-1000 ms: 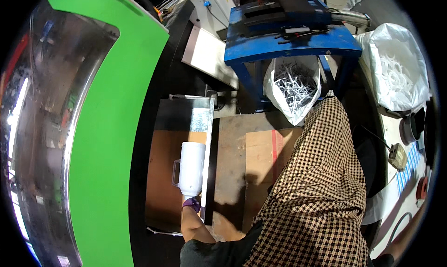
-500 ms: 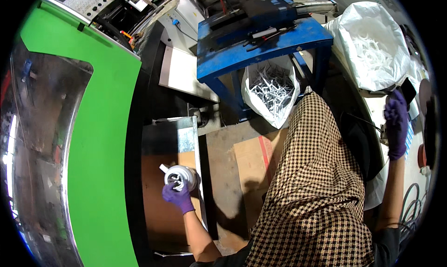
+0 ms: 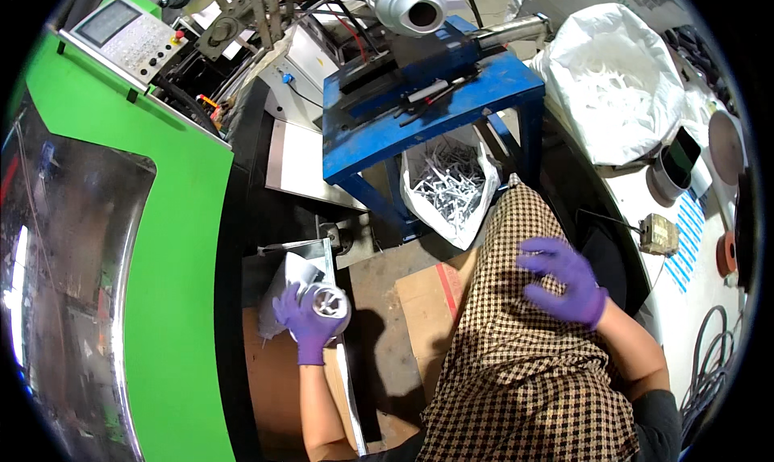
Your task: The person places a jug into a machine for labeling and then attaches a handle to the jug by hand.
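My left hand, in a purple glove, is closed round a round, pale grey plastic pipe fitting. Its open mouth faces up, with thin white strips across the inside. Hand and fitting are at the right side of an open bin lined with brown cardboard. Just beyond them in the bin is a pale, blurred piece; whether it joins the fitting I cannot tell. Over the checked cloth on my lap hovers my right hand, gloved in purple, fingers spread and holding nothing.
A green machine with a control panel stands at left. Ahead is a blue bench bearing tools, with a sack of plastic scraps beneath. On the right-hand table are a white sack and a phone.
My right hand has come left from beside the phone to above my lap, fingers spread. My left hand still grips the fitting, now from its left side. The whole view has shifted.
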`<state>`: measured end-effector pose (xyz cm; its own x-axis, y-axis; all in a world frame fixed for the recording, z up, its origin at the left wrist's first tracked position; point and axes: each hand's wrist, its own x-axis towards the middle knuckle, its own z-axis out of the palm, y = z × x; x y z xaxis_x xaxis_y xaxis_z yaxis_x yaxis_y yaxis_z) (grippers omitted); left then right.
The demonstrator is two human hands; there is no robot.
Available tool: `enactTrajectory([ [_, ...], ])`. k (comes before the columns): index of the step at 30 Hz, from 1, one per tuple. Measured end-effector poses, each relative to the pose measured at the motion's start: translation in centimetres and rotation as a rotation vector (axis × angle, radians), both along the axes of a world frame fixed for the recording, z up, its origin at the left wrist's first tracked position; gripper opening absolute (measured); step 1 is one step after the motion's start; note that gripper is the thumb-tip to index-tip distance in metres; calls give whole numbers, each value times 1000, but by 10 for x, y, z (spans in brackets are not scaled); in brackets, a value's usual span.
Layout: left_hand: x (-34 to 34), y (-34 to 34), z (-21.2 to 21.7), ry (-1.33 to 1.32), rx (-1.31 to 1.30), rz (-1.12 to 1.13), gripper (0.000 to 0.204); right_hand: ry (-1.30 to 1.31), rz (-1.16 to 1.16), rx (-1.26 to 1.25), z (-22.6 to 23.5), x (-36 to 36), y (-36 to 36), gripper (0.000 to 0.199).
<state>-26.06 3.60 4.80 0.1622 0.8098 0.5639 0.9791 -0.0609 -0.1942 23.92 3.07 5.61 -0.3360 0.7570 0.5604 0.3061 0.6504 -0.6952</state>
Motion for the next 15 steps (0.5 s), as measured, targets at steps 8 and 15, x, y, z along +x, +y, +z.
enactTrajectory([
  [8, 215, -4, -9, -505, -57, -624, 57, -291, 99, 112, -8, -83, -19, 56],
  [15, 282, 0, -20, -395, 17, -712, 45, -651, -10, -255, -29, -46, -25, 34],
])
